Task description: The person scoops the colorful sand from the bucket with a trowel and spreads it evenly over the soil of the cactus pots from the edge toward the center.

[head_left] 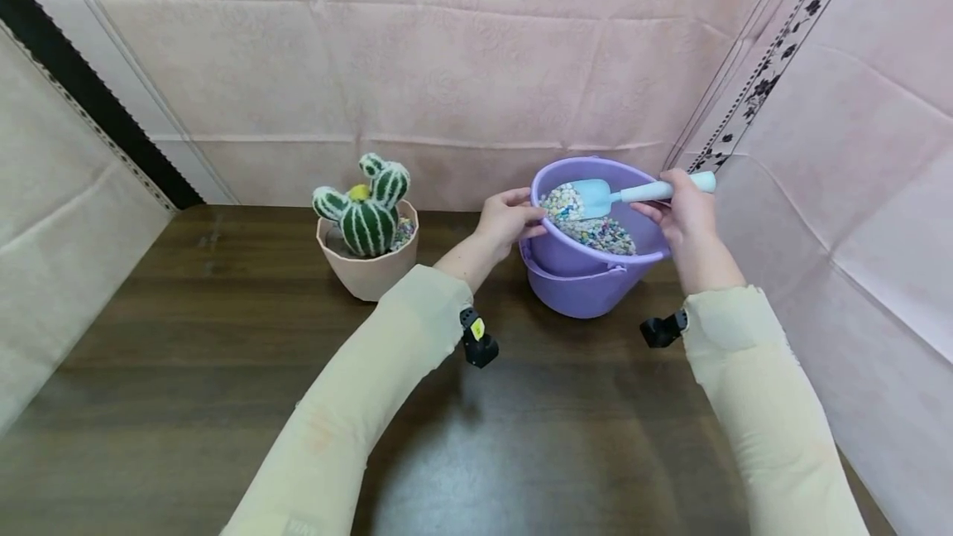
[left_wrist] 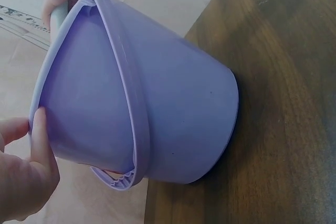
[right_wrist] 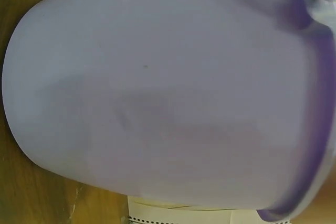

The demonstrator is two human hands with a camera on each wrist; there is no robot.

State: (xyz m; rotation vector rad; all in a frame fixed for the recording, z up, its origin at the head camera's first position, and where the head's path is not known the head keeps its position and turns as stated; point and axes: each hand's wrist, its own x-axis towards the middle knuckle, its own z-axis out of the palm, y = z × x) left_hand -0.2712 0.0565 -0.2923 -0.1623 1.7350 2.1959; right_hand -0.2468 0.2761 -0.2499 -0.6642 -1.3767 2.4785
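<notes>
A purple bucket (head_left: 584, 284) stands tilted toward me on the dark wooden table, part-filled with small coloured pebbles (head_left: 596, 232). My left hand (head_left: 510, 217) grips its near-left rim (left_wrist: 37, 124), thumb outside. In my right hand (head_left: 685, 213) is the white handle of a light-blue scoop (head_left: 596, 195), whose blade lies in the pebbles with some heaped on it. The bucket's outer wall (right_wrist: 157, 93) fills the right wrist view. A plush green cactus (head_left: 366, 209) sits in a beige pot (head_left: 368, 271) to the left, with pebbles around its base.
Pink cloth hangs behind and on the right, close to the bucket. A pale cloth panel closes the left side. The wooden table (head_left: 223, 354) stretches toward me in front of the pot and bucket.
</notes>
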